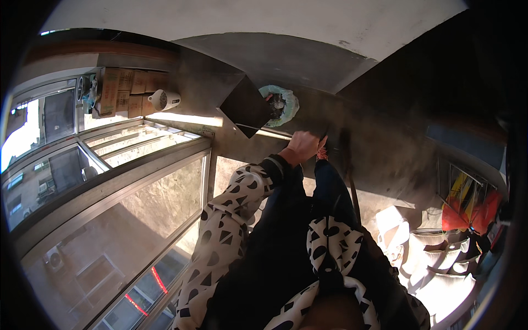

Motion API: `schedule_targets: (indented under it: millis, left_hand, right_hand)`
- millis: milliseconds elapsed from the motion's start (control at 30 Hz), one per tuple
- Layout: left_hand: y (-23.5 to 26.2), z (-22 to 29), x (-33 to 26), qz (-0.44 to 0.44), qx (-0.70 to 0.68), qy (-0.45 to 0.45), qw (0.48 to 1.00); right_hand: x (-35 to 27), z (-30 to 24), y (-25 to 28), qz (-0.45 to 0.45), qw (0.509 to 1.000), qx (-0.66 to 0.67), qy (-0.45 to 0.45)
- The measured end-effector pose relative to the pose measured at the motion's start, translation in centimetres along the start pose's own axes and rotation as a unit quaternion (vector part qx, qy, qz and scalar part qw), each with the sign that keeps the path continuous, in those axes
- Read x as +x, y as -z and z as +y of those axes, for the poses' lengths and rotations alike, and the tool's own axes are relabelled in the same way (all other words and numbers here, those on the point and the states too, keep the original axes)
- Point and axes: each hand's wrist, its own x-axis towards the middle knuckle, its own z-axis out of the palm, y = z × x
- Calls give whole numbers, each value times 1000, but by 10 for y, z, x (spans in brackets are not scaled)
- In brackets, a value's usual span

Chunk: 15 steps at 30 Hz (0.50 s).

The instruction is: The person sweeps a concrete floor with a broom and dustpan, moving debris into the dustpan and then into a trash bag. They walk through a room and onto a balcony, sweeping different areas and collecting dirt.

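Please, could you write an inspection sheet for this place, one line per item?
Surface: no table; grey ceiling slab overhead.
Job's things: dark blue hanging garment, small orange-pink piece at its top.
Clutter: black square panel, pale green plastic bag, brown cardboard boxes, white fabric pockets.
Hands: left hand closed at the garment's top; right hand hidden.
Cables: nothing seen.
Surroundings: aluminium-framed windows, buildings outside.
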Motion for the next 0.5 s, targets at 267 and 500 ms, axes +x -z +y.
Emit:
schedule_targets:
  millis: [267,500]
  left_hand:
    - [-1,-24,4,-57,4,20,998]
    - [7,-7,4,6,-23,16,1000]
  right_hand:
    - [-3,-5,-7,3,1000,4,-1]
    - [-1,-11,-16,3,1000,5,-2]
